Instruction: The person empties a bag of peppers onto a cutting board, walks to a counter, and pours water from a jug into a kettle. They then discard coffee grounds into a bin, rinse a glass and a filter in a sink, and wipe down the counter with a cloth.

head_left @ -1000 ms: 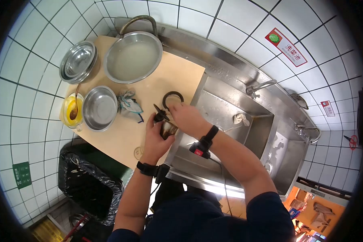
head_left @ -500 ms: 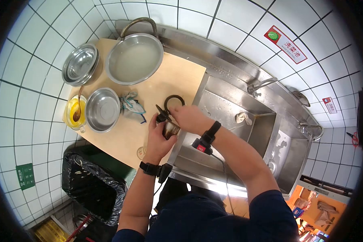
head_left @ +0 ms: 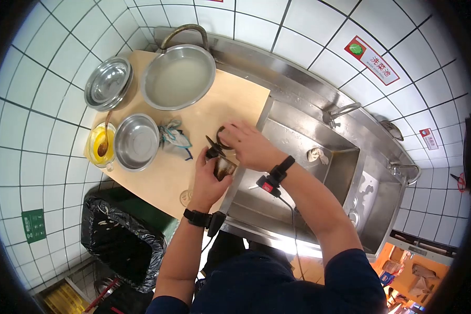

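Observation:
My left hand (head_left: 208, 183) is closed around a small clear container with brown and white inside (head_left: 224, 168); its exact kind is hard to make out. A black pointed fitting (head_left: 213, 148) sticks out above my left fingers. My right hand (head_left: 252, 147) reaches in from the right, its fingers curled over a dark ring-shaped part (head_left: 220, 131) beside that fitting. Both hands are over the right side of the wooden board (head_left: 235, 94), near the sink's edge. A crumpled white and blue cloth (head_left: 176, 137) lies to their left.
Left of the cloth are a metal bowl (head_left: 136, 142) and a jug of yellow liquid (head_left: 100, 146) with a spoon. Behind stand stacked bowls (head_left: 107, 83) and a basin of cloudy water (head_left: 178, 78). The steel sink (head_left: 282, 131) is at right, a lined bin (head_left: 123, 240) below left.
My right hand has shifted from beside the container up onto the dark ring, now covering most of it. My left hand keeps its hold. The whole view has moved slightly.

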